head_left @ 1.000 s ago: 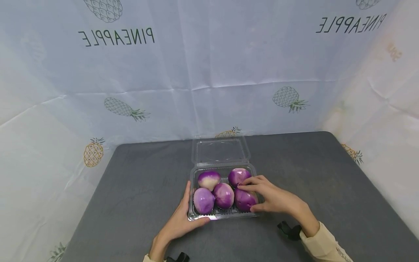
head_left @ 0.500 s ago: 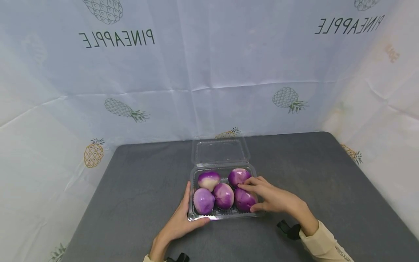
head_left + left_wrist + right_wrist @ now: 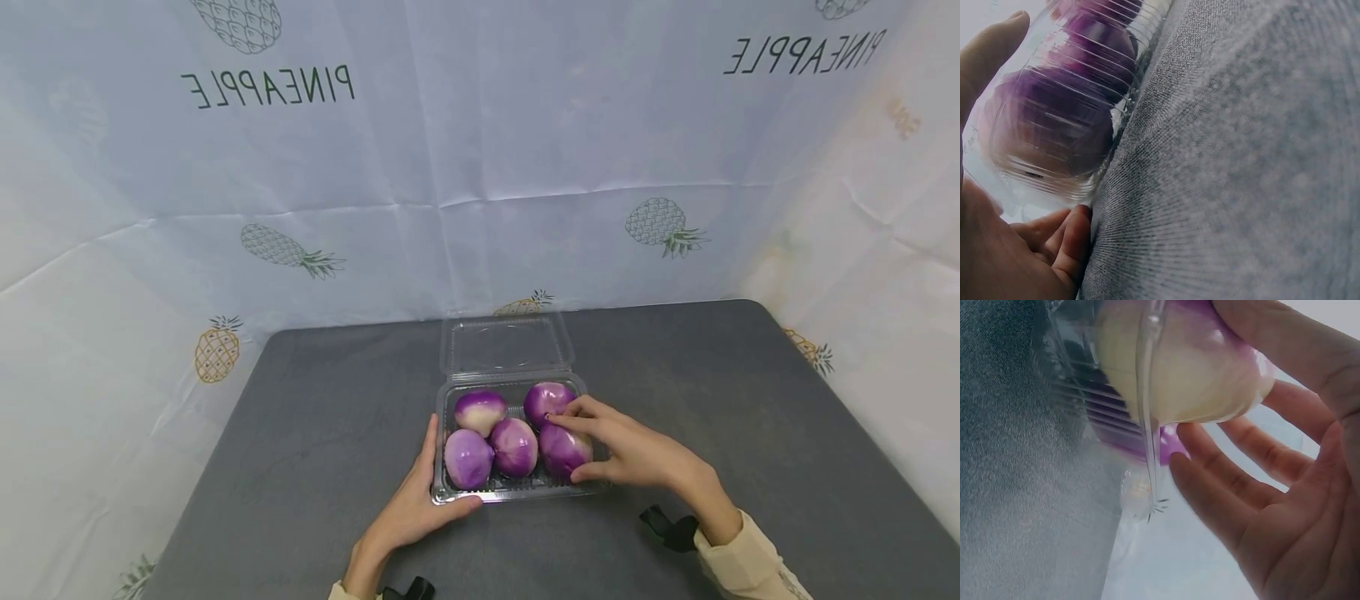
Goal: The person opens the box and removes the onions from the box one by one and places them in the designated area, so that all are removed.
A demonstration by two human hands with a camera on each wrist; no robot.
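A clear plastic clamshell container [image 3: 517,493] lies with its lid folded back, holding several shiny purple-and-white onions. My left hand [image 3: 414,500] holds its near left corner, fingers along the left side and thumb on the front rim. In the left wrist view, fingertips [image 3: 1075,231] rest low against the ribbed wall. My right hand [image 3: 626,446] grips the near right onion [image 3: 562,452], thumb at its front and fingers over its far side. The right wrist view shows this onion's pale underside [image 3: 1191,375] above the container rim. Another onion [image 3: 547,402] sits just behind the fingers.
The transparent lid [image 3: 506,346] lies flat behind the container, reaching near the far edge of the grey table [image 3: 337,400]. A pineapple-print curtain [image 3: 480,150] hangs behind the table and along both sides. Dark straps circle both wrists.
The near right onion has turned in my right hand, showing more pale skin at its right and sitting slightly higher. My left hand and the container stay in place.
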